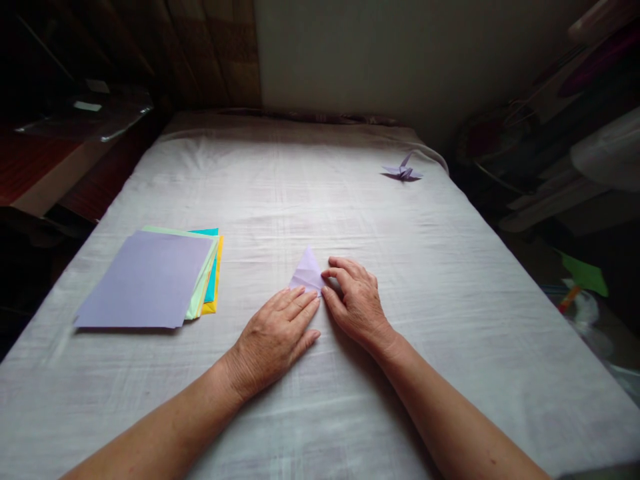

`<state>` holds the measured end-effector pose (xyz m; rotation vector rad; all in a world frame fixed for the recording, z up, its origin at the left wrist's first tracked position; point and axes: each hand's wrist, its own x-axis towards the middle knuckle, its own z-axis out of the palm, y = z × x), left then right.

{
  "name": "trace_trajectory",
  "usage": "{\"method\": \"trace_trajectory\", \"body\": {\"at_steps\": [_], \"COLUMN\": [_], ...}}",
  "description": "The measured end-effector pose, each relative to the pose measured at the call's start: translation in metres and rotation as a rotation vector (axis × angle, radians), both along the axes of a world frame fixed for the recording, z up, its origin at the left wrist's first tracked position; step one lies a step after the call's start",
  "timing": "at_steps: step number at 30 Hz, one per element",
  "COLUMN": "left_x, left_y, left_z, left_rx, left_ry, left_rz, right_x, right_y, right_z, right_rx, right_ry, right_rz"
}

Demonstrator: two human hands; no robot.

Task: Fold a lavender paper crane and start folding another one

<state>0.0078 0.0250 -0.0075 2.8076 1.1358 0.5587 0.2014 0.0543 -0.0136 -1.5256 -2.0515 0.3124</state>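
A small folded piece of light purple paper lies on the cloth-covered surface, its pointed end away from me and a crease across it. My left hand rests flat over its near edge, fingers stretched out and pressing it down, so that part is hidden. At the paper's right edge is my right hand, with bent, parted fingers; its thumb and index fingertips touch the edge without closing around it.
To the left lies a stack of coloured paper sheets, purple on top, with green, blue and yellow below. A purple folded paper crane stands near the far right corner. White cloth covers the surface. Dark furniture borders it at left.
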Motion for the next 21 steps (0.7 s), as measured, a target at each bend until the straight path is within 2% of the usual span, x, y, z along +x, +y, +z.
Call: {"method": "trace_trajectory", "body": {"at_steps": [8, 15, 21], "left_x": [0.000, 0.002, -0.012], "left_y": [0.000, 0.002, 0.001], "left_z": [-0.002, 0.001, 0.003], "left_rx": [0.001, -0.061, -0.008], "left_ry": [0.004, -0.021, 0.028], "left_rz": [0.006, 0.028, 0.002], "right_x": [-0.002, -0.002, -0.002], "right_y": [0.000, 0.000, 0.000], "right_z": [0.001, 0.002, 0.003], "right_rx": [0.012, -0.001, -0.004], "right_ry": [-0.023, -0.019, -0.022], "right_rz": [-0.013, -0.012, -0.009]}}
